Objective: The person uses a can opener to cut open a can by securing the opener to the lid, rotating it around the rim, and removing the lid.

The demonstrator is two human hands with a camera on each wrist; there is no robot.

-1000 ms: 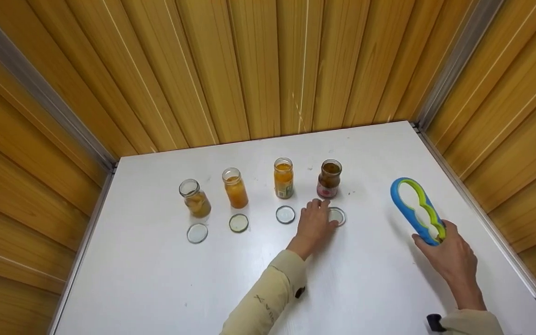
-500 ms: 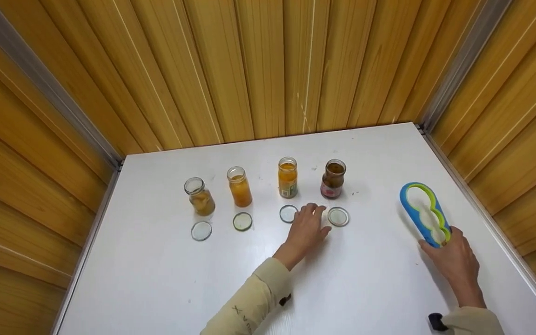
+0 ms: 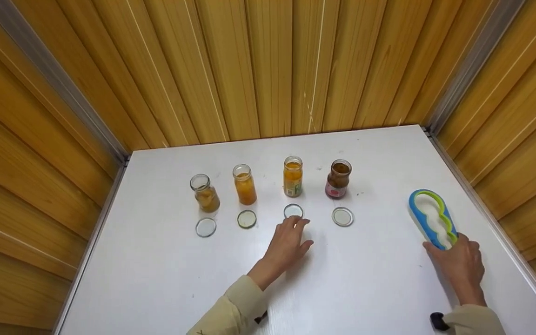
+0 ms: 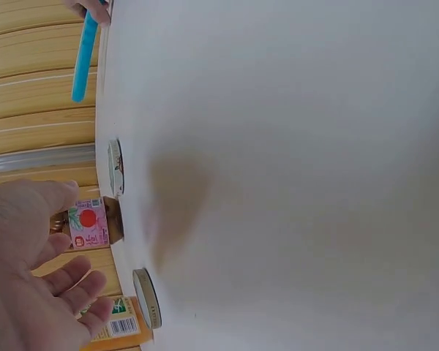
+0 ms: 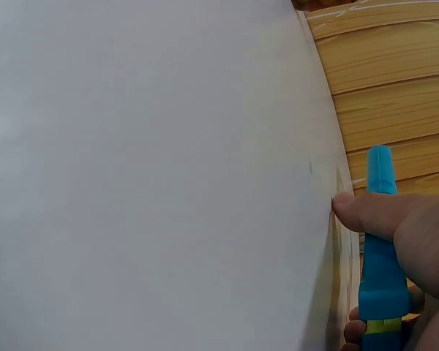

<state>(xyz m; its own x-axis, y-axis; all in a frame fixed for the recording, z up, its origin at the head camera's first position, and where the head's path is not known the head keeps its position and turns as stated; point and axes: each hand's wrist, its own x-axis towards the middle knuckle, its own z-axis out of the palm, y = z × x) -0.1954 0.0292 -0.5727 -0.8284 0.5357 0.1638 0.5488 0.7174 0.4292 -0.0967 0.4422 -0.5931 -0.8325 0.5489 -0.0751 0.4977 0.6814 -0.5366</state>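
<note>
My right hand (image 3: 462,263) grips the near end of a blue and green jar opener (image 3: 419,216), which lies low over the table on the right. In the right wrist view its blue edge (image 5: 383,270) runs between thumb and fingers. My left hand (image 3: 283,246) holds nothing; its fingers are loosely bent and spread, just in front of a jar lid (image 3: 293,211). Behind that lid stands an open jar of orange fruit (image 3: 292,177). To its right is an open brown jar with a pink label (image 3: 338,179), and another lid (image 3: 343,217) lies in front of it.
Farther left stand an open jar of orange contents (image 3: 244,185) and an open jar of pale fruit pieces (image 3: 205,193). A lid (image 3: 247,219) and another lid (image 3: 206,227) lie before them. Wood-patterned walls (image 3: 268,70) enclose the white table (image 3: 342,279) at the back and sides.
My left hand has drawn away from the rightmost lid, moving left and nearer to me. My right hand has lowered the jar opener toward the table. The head view has shifted slightly.
</note>
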